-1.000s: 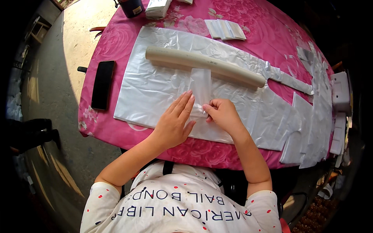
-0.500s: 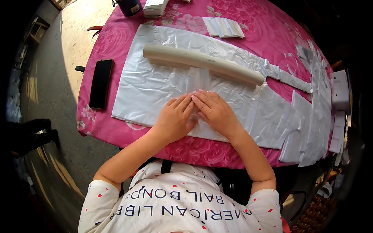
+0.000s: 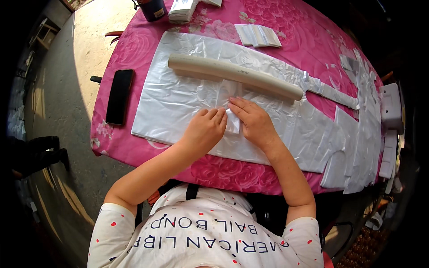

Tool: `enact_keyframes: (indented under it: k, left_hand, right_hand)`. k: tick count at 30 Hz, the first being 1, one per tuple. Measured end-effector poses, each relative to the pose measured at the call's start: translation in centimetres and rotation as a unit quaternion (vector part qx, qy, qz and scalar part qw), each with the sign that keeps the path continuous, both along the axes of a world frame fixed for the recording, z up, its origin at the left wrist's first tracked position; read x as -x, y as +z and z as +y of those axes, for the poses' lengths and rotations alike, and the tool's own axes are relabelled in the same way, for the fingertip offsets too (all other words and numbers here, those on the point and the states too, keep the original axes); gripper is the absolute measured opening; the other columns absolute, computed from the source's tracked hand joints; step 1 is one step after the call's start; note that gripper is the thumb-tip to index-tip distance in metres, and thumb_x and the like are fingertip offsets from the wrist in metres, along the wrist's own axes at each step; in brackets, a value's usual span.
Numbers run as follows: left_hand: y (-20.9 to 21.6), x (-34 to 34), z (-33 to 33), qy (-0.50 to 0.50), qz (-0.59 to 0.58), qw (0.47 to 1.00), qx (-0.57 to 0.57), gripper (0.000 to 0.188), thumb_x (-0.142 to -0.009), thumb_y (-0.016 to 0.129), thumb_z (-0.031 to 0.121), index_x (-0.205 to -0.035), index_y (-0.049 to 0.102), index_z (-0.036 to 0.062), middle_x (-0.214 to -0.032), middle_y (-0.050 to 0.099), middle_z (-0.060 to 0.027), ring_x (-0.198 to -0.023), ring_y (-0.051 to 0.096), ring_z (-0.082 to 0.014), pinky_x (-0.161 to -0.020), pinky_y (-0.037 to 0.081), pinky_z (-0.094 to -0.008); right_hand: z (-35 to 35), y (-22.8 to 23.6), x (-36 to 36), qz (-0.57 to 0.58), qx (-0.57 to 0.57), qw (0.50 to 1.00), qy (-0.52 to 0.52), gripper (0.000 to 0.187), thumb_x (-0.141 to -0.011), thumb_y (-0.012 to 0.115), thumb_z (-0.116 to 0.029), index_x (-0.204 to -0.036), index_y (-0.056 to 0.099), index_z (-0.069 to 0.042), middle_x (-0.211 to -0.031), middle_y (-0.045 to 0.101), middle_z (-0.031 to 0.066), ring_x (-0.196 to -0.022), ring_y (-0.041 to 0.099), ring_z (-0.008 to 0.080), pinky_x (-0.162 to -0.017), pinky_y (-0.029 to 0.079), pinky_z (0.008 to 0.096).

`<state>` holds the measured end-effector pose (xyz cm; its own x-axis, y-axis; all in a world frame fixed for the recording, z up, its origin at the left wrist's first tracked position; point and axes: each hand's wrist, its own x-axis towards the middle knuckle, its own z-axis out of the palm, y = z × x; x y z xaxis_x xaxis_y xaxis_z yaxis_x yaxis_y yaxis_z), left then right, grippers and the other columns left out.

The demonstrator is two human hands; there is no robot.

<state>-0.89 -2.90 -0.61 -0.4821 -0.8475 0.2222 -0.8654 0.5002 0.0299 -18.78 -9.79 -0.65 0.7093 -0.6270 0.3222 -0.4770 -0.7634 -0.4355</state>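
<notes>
A stack of thin white plastic bags [image 3: 161,107] lies flat on the table. On top of it, a narrow folded white plastic bag [image 3: 232,123] sits between my hands and reaches toward the tube. My left hand [image 3: 208,128] has its fingers bent together at the bag's left edge. Across from it, my right hand [image 3: 254,119] presses its closed fingers onto the bag's right and far side, thumb lower down. What lies under the fingertips is partly hidden. Just beyond both hands, a long beige tube [image 3: 237,76] rests across the stack.
A black phone [image 3: 119,97] lies at the left on the pink flowered tablecloth [image 3: 232,172]. Folded white packets [image 3: 258,35] and another packet stack [image 3: 182,10] are at the far side, near a dark cup [image 3: 153,10]. More bags [image 3: 366,134] hang over the right end.
My fingertips, which met over the bag, have moved apart, and the folded bag now shows between them. My right hand has shifted slightly to the right.
</notes>
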Motion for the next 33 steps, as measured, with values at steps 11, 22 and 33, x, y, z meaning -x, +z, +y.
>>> enact_keyframes:
  k: [11, 22, 33]
  left_hand:
    - [0.8, -0.5, 5.9, -0.129, 0.161, 0.975, -0.085, 0.055, -0.069, 0.064, 0.014, -0.121, 0.052, 0.0020, -0.126, 0.053, -0.0095, -0.114, 0.053, -0.0210, -0.098, 0.041, -0.0378]
    - [-0.3, -1.0, 5.0, -0.019, 0.347, 0.923, -0.165, 0.055, -0.070, 0.061, 0.003, -0.124, 0.050, 0.0053, -0.095, 0.066, -0.0085, -0.087, 0.062, -0.0235, -0.073, 0.045, -0.0377]
    - [0.9, 0.0, 1.6, 0.250, 0.439, 0.817, -0.278, 0.061, -0.082, 0.062, 0.008, -0.134, 0.033, -0.0041, -0.071, 0.062, -0.0117, -0.061, 0.061, -0.0211, -0.061, 0.048, -0.0301]
  right_hand:
    - [6.5, 0.5, 1.7, -0.029, -0.005, 0.999, 0.023, 0.019, -0.071, 0.057, -0.006, -0.089, 0.064, -0.002, -0.102, 0.062, 0.0094, -0.093, 0.058, 0.0248, -0.080, 0.048, 0.0351]
    - [6.3, 1.0, 2.0, -0.091, -0.154, 0.983, -0.033, 0.024, -0.069, 0.063, 0.000, -0.093, 0.067, -0.005, -0.089, 0.065, 0.0090, -0.076, 0.060, 0.0259, -0.066, 0.048, 0.0328]
    - [4.4, 2.1, -0.5, -0.050, -0.303, 0.919, -0.249, 0.018, -0.080, 0.064, -0.019, -0.075, 0.066, -0.002, -0.061, 0.062, 0.0137, -0.052, 0.060, 0.0255, -0.051, 0.046, 0.0322]
